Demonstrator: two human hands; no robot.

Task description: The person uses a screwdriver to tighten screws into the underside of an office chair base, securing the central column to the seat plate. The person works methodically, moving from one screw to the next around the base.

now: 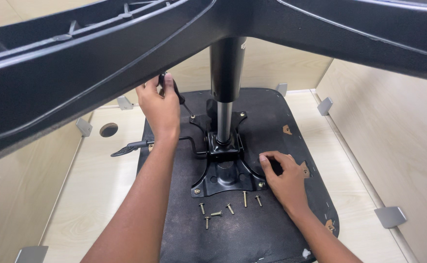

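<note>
My left hand (159,106) grips the black handle of a screwdriver (177,93), its tip set on a screw at the far left corner of the black metal mounting plate (225,178). The plate sits on the upturned black chair seat (252,229), and a gas-lift column (224,97) rises from it to the chair's star base (77,73) overhead. My right hand (284,181) presses flat on the seat just right of the plate, fingers slightly curled, holding nothing. Several loose screws (225,209) lie on the seat in front of the plate.
A black height lever (130,147) sticks out left of the plate. The seat rests on a light wooden surface (96,195) with wooden side walls, grey metal brackets (390,216) and a round cable hole (108,129). The star base legs block the upper view.
</note>
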